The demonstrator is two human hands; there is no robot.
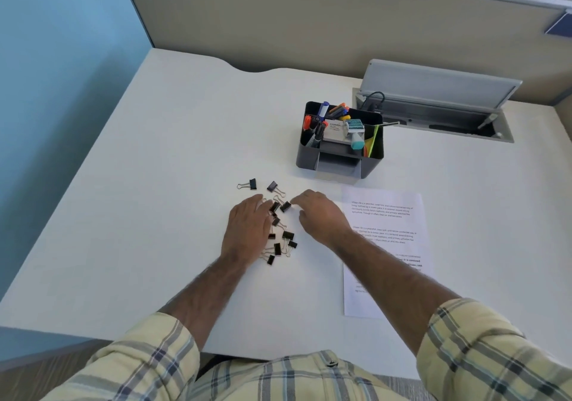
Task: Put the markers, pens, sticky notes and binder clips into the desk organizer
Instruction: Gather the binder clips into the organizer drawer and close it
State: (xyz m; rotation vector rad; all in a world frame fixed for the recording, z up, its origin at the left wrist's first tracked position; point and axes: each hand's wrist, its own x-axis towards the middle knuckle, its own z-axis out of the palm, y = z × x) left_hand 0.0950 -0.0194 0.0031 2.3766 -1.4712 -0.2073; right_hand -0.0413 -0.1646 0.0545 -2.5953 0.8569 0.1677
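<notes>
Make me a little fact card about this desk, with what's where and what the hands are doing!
Place: white desk
Loose things: black binder clips scattered on the desk between the hands
Organizer: grey organizer behind the clips, holding markers and sticky notes
Left hand: left hand flat on the desk beside the clips
Right hand: right hand with fingers curved down at one clip; pinching or not, cannot tell
Also: printed paper partly hidden by the right forearm
Left to do: clips go into the organizer
</notes>
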